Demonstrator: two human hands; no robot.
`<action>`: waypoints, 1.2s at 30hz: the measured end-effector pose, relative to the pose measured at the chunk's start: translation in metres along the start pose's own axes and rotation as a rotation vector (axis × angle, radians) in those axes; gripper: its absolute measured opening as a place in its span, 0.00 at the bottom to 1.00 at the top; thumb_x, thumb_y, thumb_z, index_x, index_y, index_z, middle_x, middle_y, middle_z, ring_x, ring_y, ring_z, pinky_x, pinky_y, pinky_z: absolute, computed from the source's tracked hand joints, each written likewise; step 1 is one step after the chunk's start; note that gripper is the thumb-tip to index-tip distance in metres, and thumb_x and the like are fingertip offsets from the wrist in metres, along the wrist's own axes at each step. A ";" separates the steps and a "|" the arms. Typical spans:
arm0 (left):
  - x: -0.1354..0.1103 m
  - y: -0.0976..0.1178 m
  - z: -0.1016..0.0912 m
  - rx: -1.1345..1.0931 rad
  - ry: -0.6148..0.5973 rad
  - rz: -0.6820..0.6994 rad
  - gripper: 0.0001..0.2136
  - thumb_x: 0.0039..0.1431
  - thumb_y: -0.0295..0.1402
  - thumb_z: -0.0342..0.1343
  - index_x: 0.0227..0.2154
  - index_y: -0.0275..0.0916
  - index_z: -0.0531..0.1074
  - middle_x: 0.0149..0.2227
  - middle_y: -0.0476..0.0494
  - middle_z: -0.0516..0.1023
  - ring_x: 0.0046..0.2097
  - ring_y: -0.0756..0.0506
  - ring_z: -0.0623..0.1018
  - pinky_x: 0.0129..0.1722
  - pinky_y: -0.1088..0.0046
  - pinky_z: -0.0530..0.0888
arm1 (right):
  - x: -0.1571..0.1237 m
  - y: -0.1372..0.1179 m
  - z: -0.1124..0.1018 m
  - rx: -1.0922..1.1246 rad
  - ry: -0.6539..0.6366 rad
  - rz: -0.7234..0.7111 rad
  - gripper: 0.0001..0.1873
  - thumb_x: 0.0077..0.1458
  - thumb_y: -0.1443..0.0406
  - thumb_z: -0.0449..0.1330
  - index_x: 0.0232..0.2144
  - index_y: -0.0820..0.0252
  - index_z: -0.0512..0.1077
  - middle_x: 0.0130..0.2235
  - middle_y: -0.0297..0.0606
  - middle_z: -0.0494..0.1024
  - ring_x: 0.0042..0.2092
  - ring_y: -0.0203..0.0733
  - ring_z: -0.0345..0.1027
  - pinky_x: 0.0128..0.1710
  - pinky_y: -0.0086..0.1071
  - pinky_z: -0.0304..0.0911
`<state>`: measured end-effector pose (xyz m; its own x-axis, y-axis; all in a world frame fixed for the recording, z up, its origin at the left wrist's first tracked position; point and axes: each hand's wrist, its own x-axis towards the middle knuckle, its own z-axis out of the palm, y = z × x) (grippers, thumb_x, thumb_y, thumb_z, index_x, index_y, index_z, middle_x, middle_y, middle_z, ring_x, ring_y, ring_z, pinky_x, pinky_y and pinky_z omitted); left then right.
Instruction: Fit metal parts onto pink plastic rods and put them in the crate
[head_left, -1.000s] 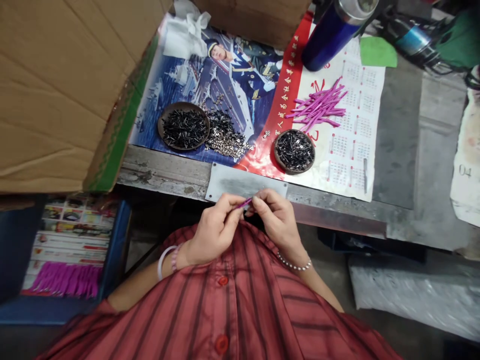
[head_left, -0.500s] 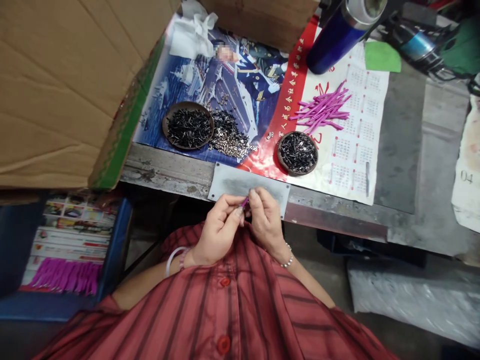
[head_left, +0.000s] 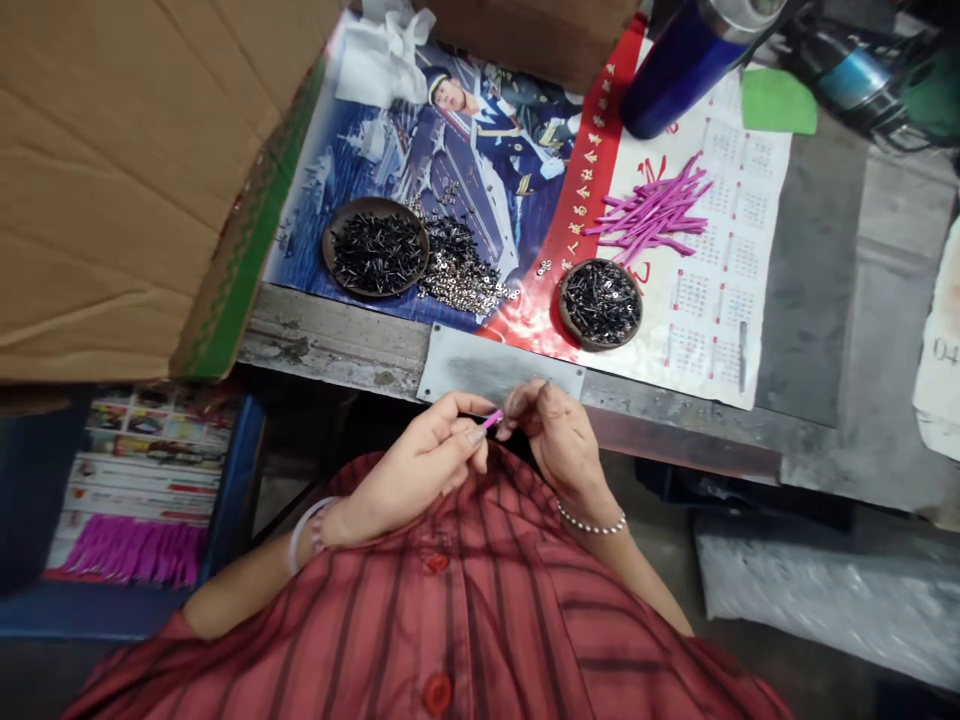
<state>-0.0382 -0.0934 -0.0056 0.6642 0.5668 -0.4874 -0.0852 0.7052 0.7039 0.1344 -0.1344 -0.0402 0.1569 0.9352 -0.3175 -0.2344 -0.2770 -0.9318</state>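
Both my hands meet just below the table's front edge, over my red striped shirt. My left hand (head_left: pixel 420 465) pinches a short purple tube (head_left: pixel 493 419) between thumb and forefinger. My right hand (head_left: pixel 559 440) is closed in a pinch at the tube's other end, with a thin dark pin (head_left: pixel 541 385) sticking up from its fingers. On the table lie a pile of purple tubes (head_left: pixel 654 211), a left dish of black pins (head_left: pixel 375 247), a right dish of black pins (head_left: pixel 600 302) and a heap of small silver rings (head_left: pixel 465 275).
A calendar poster (head_left: pixel 705 300) covers the table, with a metal plate (head_left: pixel 480 365) at its front edge. A large cardboard box (head_left: pixel 127 170) fills the left. A blue flask (head_left: pixel 682 65) stands at the back. A blue tray with more purple tubes (head_left: pixel 127 550) sits low on the left.
My hands stayed together on the purple tube with small finger shifts. The right hand turned so a dark pin now shows above its fingers. The camera view drifted slightly.
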 end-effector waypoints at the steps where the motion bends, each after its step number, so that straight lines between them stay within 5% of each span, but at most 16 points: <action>1: -0.001 0.002 -0.002 0.006 -0.005 -0.018 0.15 0.65 0.41 0.58 0.47 0.37 0.68 0.26 0.53 0.72 0.17 0.58 0.58 0.16 0.80 0.52 | -0.001 0.000 -0.002 -0.007 0.000 0.006 0.26 0.63 0.42 0.54 0.28 0.56 0.69 0.27 0.34 0.72 0.27 0.40 0.69 0.29 0.35 0.70; 13: 0.004 0.006 -0.007 -0.040 0.016 -0.071 0.14 0.63 0.40 0.60 0.46 0.36 0.71 0.26 0.51 0.75 0.17 0.58 0.66 0.16 0.82 0.56 | -0.010 -0.009 0.000 0.092 0.037 0.047 0.22 0.65 0.48 0.56 0.28 0.58 0.71 0.31 0.35 0.75 0.29 0.37 0.72 0.31 0.32 0.71; 16: 0.005 0.009 -0.009 -0.175 0.023 -0.149 0.12 0.61 0.37 0.62 0.43 0.35 0.73 0.24 0.50 0.76 0.15 0.57 0.65 0.14 0.83 0.55 | -0.010 -0.011 -0.003 0.034 0.047 0.025 0.23 0.66 0.51 0.56 0.24 0.59 0.69 0.28 0.34 0.74 0.25 0.35 0.70 0.27 0.30 0.68; 20: 0.004 0.012 -0.015 -0.407 -0.030 -0.299 0.08 0.58 0.31 0.63 0.39 0.34 0.74 0.20 0.51 0.73 0.13 0.59 0.59 0.13 0.84 0.53 | -0.006 -0.011 -0.004 0.031 0.125 0.028 0.12 0.61 0.55 0.63 0.33 0.57 0.71 0.34 0.33 0.77 0.25 0.33 0.70 0.28 0.29 0.68; 27: 0.001 0.009 -0.027 -0.554 -0.066 -0.348 0.02 0.61 0.26 0.57 0.36 0.34 0.73 0.19 0.54 0.69 0.12 0.60 0.54 0.12 0.85 0.54 | -0.002 -0.012 0.006 0.083 0.078 0.057 0.13 0.59 0.55 0.65 0.36 0.57 0.70 0.33 0.32 0.78 0.24 0.31 0.70 0.28 0.26 0.68; 36: -0.009 0.009 -0.038 -0.676 -0.143 -0.343 0.10 0.67 0.22 0.47 0.44 0.32 0.72 0.18 0.56 0.67 0.12 0.59 0.52 0.12 0.86 0.52 | -0.003 -0.016 0.032 0.087 0.013 0.121 0.14 0.58 0.54 0.65 0.38 0.57 0.70 0.35 0.32 0.78 0.26 0.31 0.70 0.28 0.26 0.66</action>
<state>-0.0726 -0.0761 -0.0147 0.8211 0.2412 -0.5173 -0.2617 0.9645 0.0344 0.1073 -0.1259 -0.0182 0.1342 0.8930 -0.4295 -0.3344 -0.3672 -0.8680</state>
